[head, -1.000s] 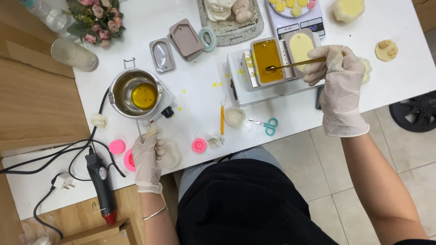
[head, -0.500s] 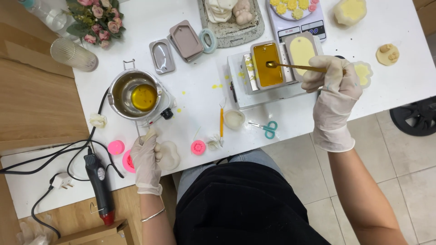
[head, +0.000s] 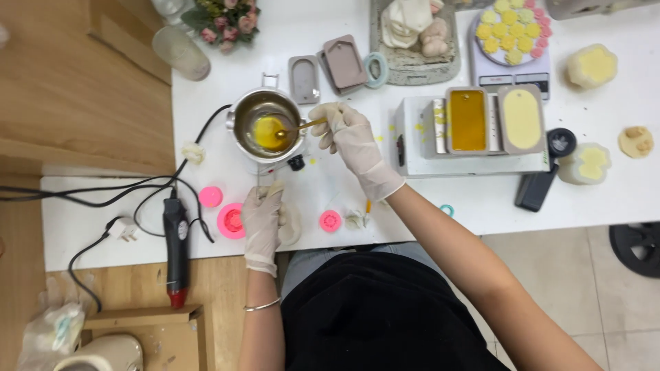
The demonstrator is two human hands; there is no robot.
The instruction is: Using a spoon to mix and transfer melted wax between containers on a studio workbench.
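My gloved right hand (head: pixel 350 137) holds a gold spoon (head: pixel 302 126) whose bowl dips into the yellow melted liquid in a small metal pot (head: pixel 265 127) on the white table (head: pixel 481 199). My gloved left hand (head: pixel 263 216) grips the pot's handle just below the pot. To the right stands a white warming plate (head: pixel 412 148) carrying a mould of amber liquid (head: pixel 467 120) and a mould of pale cream fill (head: pixel 522 118).
Pink round moulds (head: pixel 232 221) lie near my left hand. A black and red heat gun (head: pixel 177 247) with cables lies at the left. Grey moulds (head: pixel 344 62), a flower bunch (head: pixel 227 17), a scale with yellow pieces (head: pixel 512 34) and cream wax shapes (head: pixel 595 65) sit at the back.
My right hand has carried the spoon from the amber mould on the warming plate leftward to the metal pot. The left hand stays on the pot handle.
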